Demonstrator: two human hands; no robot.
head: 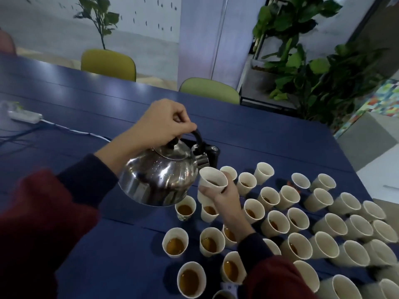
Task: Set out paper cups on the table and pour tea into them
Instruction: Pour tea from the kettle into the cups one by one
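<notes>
kettle (159, 175) is shiny polished metal, mirror-like, with a black plastic-looking handle (199, 138). paper cups (323, 244) look matt and smooth. table (108, 100) is dark blue with a slight sheen.

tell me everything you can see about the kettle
The kettle is shiny, steel-looking metal with a round body that reflects the room. It has a domed lid with a black knob, a black arched handle and a short spout. The left hand grips the handle and holds it in the air above the blue table, tipped spout-down. The spout sits at the rim of a tilted paper cup held by the right hand. I cannot tell whether they touch.
</notes>
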